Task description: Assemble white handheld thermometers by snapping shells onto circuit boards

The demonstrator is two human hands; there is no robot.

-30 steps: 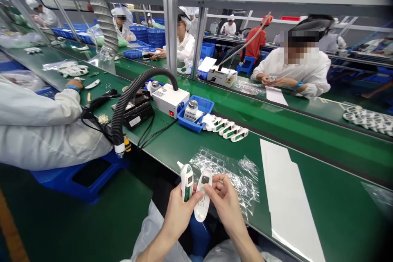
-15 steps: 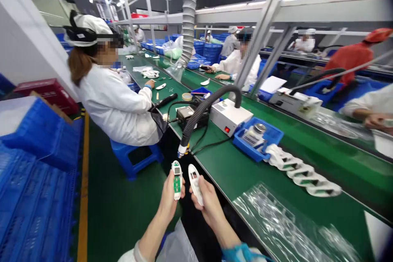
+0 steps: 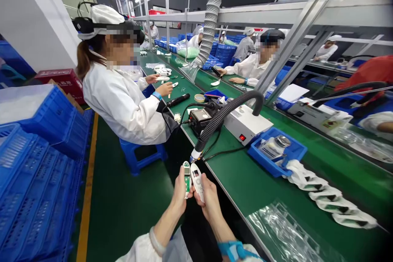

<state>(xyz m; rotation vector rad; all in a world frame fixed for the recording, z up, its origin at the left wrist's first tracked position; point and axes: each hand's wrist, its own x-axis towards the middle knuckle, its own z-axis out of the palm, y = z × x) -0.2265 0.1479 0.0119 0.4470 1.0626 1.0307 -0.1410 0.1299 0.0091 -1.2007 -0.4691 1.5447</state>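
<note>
In my left hand [image 3: 180, 190] is a slim white half-shell with a green circuit board [image 3: 187, 180], its board side facing me. My right hand [image 3: 208, 196] grips a white oval cover [image 3: 197, 180] that has a small dark window and round button shapes. The two pieces are upright, side by side and very close together. Just above them hangs the nozzle [image 3: 194, 155] of a black ribbed hose. Both hands are in front of the green bench's edge.
On the green bench [image 3: 227, 163] are a white box [image 3: 245, 125], a black device [image 3: 201, 119], a blue tray [image 3: 278, 151], a row of white shells [image 3: 325, 192] and clear plastic bags [image 3: 288, 229]. A person in white [image 3: 123, 98] sits at the left beside stacked blue crates [image 3: 33, 180].
The two pieces have come closer together, right under the nozzle, and the cover has turned to show its button face. The view has shifted left. The seated person's hands have risen.
</note>
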